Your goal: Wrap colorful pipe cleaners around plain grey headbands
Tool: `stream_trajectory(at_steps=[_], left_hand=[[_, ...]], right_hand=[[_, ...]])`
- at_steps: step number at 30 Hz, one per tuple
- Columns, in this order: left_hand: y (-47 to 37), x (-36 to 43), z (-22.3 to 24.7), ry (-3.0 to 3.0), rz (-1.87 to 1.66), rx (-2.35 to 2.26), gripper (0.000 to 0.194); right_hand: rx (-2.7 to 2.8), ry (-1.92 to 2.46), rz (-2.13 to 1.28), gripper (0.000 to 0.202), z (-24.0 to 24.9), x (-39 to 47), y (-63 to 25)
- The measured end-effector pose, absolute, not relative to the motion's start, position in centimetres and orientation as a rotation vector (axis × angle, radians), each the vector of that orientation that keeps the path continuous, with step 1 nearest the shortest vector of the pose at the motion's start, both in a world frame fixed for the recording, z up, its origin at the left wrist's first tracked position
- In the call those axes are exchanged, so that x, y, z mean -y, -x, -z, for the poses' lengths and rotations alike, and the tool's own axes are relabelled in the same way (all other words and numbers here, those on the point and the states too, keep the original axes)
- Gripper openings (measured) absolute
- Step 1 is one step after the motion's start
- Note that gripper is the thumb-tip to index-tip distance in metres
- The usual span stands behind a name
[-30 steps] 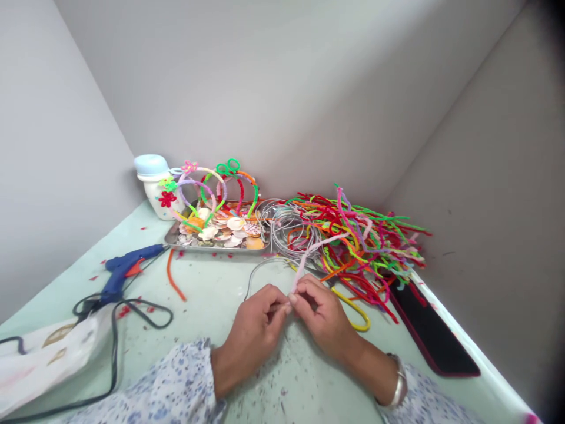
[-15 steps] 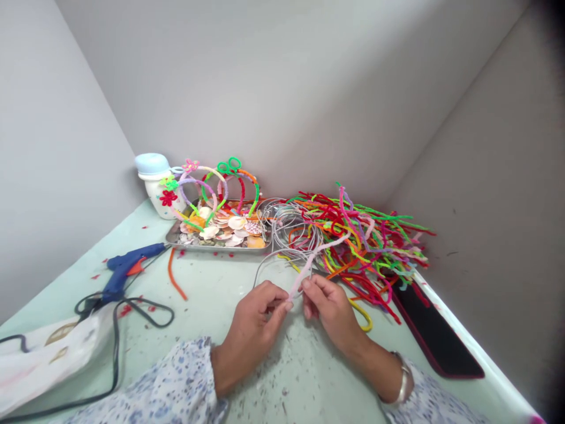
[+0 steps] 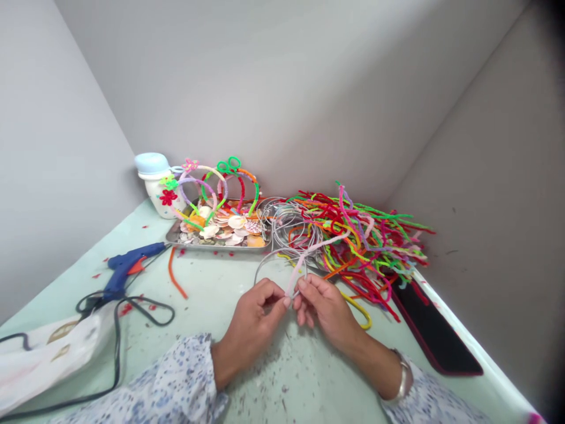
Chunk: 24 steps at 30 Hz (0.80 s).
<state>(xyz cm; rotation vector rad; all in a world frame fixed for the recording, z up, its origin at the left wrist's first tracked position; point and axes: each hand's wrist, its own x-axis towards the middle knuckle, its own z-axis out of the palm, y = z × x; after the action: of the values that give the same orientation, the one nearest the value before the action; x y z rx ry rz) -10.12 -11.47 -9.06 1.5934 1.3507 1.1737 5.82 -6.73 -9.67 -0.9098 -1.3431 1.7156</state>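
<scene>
A pale pink pipe cleaner (image 3: 296, 272) slants down from the colourful pile to my fingers at the centre. Its lower end is pinched between the thumb and fingers of my left hand (image 3: 258, 321). Close beside it, my right hand (image 3: 324, 306) is closed at thumb and index finger on the grey wire (image 3: 260, 268), with its other fingers curled below. The wire runs back to a loose coil (image 3: 295, 227) behind my hands. The wire's tip near the pink strip is partly hidden by my fingers.
At the back, a metal tray (image 3: 220, 247) holds shells, with decorated hoops and a white jar (image 3: 154, 191) near it. A blue glue gun (image 3: 128, 265) and its cord lie left. Pipe cleaners (image 3: 371, 235), yellow-handled scissors (image 3: 364, 315) and a black flat object (image 3: 436, 335) are right.
Both hands have shifted slightly left, and the lower part of the pink pipe cleaner has moved left with them. My right fingertips are a little lower and closer to the strip's end.
</scene>
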Motion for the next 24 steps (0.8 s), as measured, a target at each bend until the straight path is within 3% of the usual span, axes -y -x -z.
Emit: stream_trajectory(at_steps=[24], left_hand=[[10.21, 10.72, 8.89, -1.290, -1.137, -1.387, 0.015]], right_hand=[[1.334, 0.937, -1.745, 0.033, 9.47, 7.19, -5.23]])
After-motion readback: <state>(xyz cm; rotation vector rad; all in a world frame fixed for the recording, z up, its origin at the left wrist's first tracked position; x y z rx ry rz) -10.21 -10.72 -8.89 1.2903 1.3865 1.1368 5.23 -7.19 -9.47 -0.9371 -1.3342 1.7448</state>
